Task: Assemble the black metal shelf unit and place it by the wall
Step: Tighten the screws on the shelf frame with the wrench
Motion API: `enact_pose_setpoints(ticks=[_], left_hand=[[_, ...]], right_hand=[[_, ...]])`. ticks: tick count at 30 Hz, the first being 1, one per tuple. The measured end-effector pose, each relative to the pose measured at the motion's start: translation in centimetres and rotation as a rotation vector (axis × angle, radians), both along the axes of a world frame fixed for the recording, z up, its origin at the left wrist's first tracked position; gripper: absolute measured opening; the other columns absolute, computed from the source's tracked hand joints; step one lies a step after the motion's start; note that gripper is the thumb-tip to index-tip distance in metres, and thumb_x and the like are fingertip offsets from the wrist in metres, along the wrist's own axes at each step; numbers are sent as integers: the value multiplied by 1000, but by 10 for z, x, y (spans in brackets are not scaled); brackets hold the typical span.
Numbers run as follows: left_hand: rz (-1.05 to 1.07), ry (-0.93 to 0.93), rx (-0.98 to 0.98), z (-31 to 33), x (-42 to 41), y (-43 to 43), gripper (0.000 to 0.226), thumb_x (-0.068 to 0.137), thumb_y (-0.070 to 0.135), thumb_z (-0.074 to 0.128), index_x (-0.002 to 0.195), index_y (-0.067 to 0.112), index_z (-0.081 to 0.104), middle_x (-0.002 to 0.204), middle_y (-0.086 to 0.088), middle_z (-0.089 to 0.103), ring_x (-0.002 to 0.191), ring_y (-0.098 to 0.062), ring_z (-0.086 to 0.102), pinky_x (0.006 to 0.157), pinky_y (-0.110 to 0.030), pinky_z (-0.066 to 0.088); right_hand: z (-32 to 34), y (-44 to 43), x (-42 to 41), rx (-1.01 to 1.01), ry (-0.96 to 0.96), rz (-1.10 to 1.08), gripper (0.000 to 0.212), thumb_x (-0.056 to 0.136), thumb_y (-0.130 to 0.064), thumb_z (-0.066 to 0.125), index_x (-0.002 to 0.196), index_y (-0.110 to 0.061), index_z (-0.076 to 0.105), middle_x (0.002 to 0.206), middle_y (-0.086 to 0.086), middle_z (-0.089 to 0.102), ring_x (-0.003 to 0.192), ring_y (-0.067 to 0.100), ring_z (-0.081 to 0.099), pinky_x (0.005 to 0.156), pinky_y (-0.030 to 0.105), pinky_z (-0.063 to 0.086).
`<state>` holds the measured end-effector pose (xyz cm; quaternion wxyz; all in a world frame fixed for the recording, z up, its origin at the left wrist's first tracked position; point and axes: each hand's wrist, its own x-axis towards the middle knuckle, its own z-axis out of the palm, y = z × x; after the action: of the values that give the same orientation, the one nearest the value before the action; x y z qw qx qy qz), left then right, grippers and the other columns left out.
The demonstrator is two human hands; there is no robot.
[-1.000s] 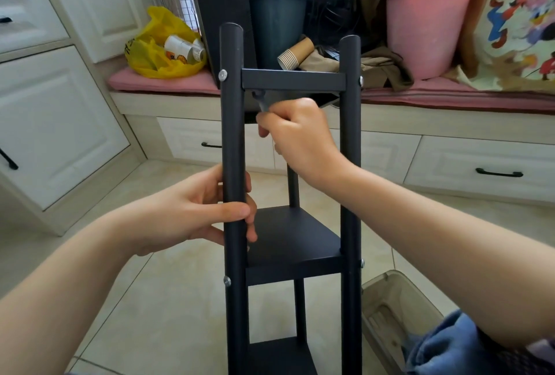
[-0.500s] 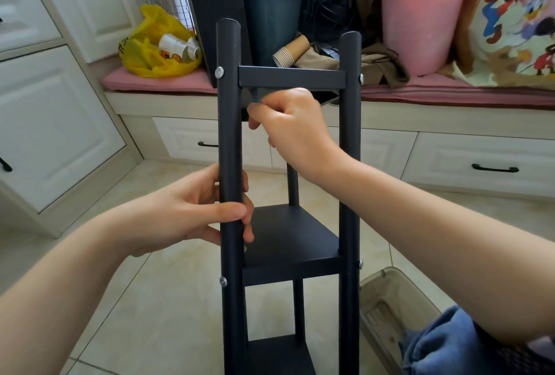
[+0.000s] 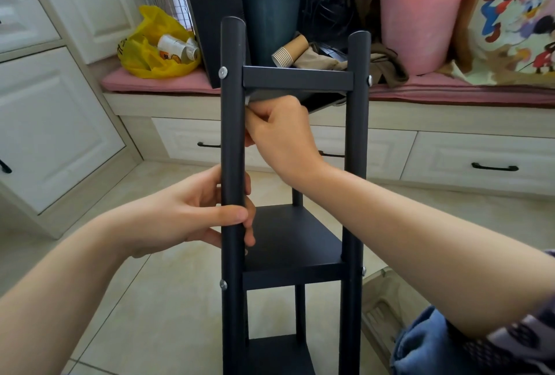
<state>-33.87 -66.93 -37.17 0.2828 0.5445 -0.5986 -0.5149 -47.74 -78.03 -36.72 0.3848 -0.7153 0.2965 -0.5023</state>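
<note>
The black metal shelf unit (image 3: 297, 242) stands upright on the tiled floor right in front of me, with several round posts and three shelves in sight. My left hand (image 3: 186, 218) grips the front left post (image 3: 232, 134) just above the middle shelf. My right hand (image 3: 282, 134) is curled under the top shelf (image 3: 297, 80), close to the left post, and pinches a small silvery tool (image 3: 248, 101) that is mostly hidden by the fingers. A silver screw head (image 3: 222, 72) shows on the post at that joint.
Behind the shelf runs a window bench with a pink cushion (image 3: 156, 82), carrying a yellow bag (image 3: 150, 44), a dark bin (image 3: 270, 20) and a pink bucket (image 3: 420, 14). White cabinets (image 3: 54, 128) stand at the left. A translucent plastic box (image 3: 387, 299) lies on the floor at the right.
My right hand has moved left under the top shelf toward the left post. The left hand keeps its grip on the post.
</note>
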Motion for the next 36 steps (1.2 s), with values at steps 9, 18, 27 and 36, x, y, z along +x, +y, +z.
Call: enact_pose_setpoints(ticks=[9,18,27,36], left_hand=[[7,-6,-9,2,-2,0,41,84,21,68,116,10,46,91,-11,69,94,-37,72,85,-56,59],[69,0,-12,2,-6,-3,40,83,16,68,116,10,46,88,-11,70,89,-34,73,83,-53,60],[183,-6,-49,-3,-5,-8,29,91,5,66,113,12,48,84,-12,70,84,-38,72,81,-54,61],[210,37,-53,-5,1,-9,36,92,8,65,121,7,44,84,-13,66,83,-35,70,86,-62,57]], right_hand=[[-5,-2,14,-41,-44,-56,50,94,-4,61,54,-32,50,48,-18,50,49,-4,51,50,6,36],[0,-3,3,-7,12,-39,34,94,-6,57,62,3,61,54,14,55,50,10,46,51,20,38],[2,-1,-35,-11,237,-28,33,98,-18,56,68,-13,70,48,-7,53,47,8,48,54,26,42],[-2,-4,-78,-185,353,-185,31,97,-16,56,70,-8,70,54,-8,55,57,7,51,58,16,39]])
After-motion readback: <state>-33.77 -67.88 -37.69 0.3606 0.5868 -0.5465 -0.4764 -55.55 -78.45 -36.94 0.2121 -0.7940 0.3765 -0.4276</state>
